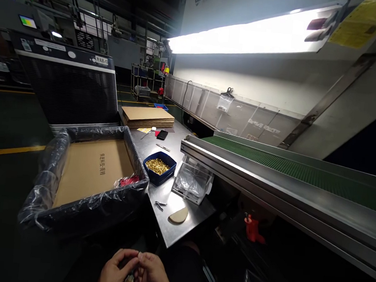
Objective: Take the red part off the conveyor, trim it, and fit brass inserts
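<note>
Hands (133, 271) pressed together, pinching small item (139, 255); plastic-lined carton (93, 172) left, steel bench (164, 224) ahead, conveyor (304, 168) right.

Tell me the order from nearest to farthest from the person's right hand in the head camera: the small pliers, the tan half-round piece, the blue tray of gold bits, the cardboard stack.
From the right hand, in the head view:
1. Small pliers and tan half-round piece: too close to call; both at the table's near end, pliers to the left.
2. Blue tray of gold bits: mid-table.
3. Cardboard stack: far end.
</note>
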{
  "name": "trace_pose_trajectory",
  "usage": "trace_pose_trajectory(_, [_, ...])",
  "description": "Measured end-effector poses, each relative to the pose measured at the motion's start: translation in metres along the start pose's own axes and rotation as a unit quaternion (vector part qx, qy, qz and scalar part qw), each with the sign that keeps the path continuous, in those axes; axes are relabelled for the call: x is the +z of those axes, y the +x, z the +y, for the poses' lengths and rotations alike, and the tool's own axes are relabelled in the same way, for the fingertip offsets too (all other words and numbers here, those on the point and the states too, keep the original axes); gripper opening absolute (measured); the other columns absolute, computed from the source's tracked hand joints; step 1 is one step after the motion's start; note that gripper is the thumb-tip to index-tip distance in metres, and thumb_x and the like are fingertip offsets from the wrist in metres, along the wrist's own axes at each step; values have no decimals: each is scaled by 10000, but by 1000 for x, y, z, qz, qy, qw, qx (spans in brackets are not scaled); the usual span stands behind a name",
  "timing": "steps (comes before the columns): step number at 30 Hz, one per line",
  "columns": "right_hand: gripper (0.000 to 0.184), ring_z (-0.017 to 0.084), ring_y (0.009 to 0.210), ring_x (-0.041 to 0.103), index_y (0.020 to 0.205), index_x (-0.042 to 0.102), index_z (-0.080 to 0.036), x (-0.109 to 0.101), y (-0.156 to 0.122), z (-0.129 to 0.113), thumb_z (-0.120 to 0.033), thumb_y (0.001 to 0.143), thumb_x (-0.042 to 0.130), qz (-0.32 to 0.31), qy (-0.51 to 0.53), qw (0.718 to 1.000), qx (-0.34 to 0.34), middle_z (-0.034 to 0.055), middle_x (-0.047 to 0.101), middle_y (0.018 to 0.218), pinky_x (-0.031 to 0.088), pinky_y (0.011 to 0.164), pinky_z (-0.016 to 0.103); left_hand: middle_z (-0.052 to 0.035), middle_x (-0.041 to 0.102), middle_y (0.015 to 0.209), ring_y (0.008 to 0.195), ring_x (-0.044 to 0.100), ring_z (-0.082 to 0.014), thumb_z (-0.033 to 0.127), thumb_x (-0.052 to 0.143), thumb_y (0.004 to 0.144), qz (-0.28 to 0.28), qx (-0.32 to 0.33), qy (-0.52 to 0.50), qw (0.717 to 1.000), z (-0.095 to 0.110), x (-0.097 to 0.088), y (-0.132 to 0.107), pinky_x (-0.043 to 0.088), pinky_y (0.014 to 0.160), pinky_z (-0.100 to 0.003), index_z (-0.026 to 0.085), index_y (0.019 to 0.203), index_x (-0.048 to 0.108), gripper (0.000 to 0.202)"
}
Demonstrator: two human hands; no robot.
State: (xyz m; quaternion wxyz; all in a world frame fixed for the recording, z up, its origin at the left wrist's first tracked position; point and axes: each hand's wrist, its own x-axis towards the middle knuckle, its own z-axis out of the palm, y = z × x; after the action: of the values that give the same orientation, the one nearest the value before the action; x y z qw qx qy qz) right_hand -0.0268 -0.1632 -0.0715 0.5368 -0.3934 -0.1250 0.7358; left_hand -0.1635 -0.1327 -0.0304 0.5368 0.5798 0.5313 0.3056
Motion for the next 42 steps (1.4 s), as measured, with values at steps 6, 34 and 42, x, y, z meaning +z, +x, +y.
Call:
trace_pose_trajectory(6, [580, 73, 417, 482, 698, 570, -102, -1, -1, -2, -560, 544, 891, -6, 5, 1000, -16, -3, 527, 503, 341, 446, 189, -39, 730, 861, 864, 704, -245, 705, 698, 710, 2, 36, 11, 999, 8, -1, -3, 573, 800, -270, 268, 833, 783, 462])
trace_pose_trajectory(34, [560, 56, 405, 458, 659, 620, -98, 5, -2, -5, -526, 470, 930, 0, -4, 1000, -17, 9, 558, 516, 304, 428, 181, -28, 715, 871, 839, 702, -207, 601, 613, 851, -35, 104, 54, 993, 6, -10, -3, 565, 774, -234, 324, 971, 785, 347])
trace_pose_trajectory(42, [563, 64, 398, 465, 641, 617, -104, 2, 3, -1, -526, 446, 934, 8, -6, 1000, -20, 17, 574, 522, 337, 400, 184, -24, 713, 867, 830, 690, -213, 596, 592, 866, 8, 122, 93, 988, 3, -8, -6, 563, 772, -229, 313, 883, 774, 337])
